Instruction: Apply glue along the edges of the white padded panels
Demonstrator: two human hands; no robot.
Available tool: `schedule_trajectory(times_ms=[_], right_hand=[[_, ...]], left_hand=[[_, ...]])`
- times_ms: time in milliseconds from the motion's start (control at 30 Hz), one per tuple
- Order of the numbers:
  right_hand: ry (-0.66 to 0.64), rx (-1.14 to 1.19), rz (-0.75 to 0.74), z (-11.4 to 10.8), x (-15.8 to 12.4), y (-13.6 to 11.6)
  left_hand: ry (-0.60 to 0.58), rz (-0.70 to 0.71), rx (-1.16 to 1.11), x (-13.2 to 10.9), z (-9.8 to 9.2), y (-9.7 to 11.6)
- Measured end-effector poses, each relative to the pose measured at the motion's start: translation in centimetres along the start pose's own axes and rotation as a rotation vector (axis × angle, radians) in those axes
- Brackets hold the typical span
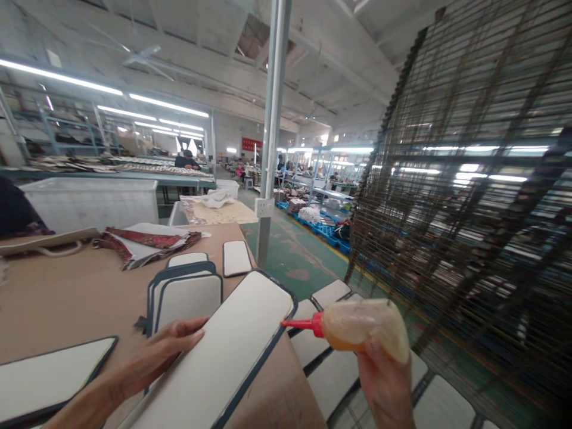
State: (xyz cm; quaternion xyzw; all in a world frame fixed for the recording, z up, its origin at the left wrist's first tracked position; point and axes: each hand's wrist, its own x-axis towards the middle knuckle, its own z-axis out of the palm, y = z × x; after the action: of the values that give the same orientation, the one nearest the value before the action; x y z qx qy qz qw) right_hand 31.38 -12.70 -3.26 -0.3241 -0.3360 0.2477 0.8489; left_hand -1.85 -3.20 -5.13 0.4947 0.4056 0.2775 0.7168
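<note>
My left hand (174, 339) grips the left edge of a long white panel (232, 333) with rounded corners and a dark border, thumb on top. The panel is tilted above the table. In my right hand (386, 381) is a squeeze bottle (364, 328) of amber liquid, held on its side, its red nozzle (306, 323) pointing left. The nozzle tip meets the panel's right edge near the far corner. Behind my left hand stands a stack of similar panels (190, 301). A smaller panel (237, 258) lies at the table's far edge, and another panel (53, 375) lies at left.
The brown table (214, 235) carries patterned fabric pieces (147, 241) at the back. A metal post (268, 119) with a socket rises past its far corner. At right looms a tall wire rack (465, 179); more panels (330, 369) lie on wire below. A white bin (93, 202) stands behind.
</note>
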Motion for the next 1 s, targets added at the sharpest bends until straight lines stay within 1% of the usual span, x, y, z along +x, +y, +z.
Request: schedule_trajectory(times_ms=[100,167,333,467,667,800,900,1000], right_hand=[[0.007,-0.015,0.01,-0.3,-0.3,0.6],[-0.021,-0.042,0.016,-0.6,-0.6,1.1],[-0.071,-0.053,0.039,-1.2,-1.3,1.9],[-0.135,-0.045,0.057,-1.4,-1.5,2.3],[-0.112,-0.073,0.083,-1.4,-2.3,2.5],[-0.12,-0.077,0.14,-0.9,-3.2,2.2],[-0.115,-0.06,0.163,-0.4,-3.7,1.8],[-0.13,-0.024,0.179,-0.5,-3.9,1.8]], left_hand=[[-0.101,0.03,-0.065,0.0,0.5,0.3],[-0.115,0.04,-0.083,0.1,0.9,0.5],[-0.071,0.05,-0.071,0.4,1.5,0.9],[-0.063,0.08,-0.086,0.6,1.6,0.9],[-0.001,0.086,-0.075,0.9,1.9,1.4],[0.035,0.098,-0.092,1.1,1.9,1.4],[0.051,0.109,-0.101,1.4,1.8,1.2],[0.059,0.118,-0.117,1.6,1.7,1.2]])
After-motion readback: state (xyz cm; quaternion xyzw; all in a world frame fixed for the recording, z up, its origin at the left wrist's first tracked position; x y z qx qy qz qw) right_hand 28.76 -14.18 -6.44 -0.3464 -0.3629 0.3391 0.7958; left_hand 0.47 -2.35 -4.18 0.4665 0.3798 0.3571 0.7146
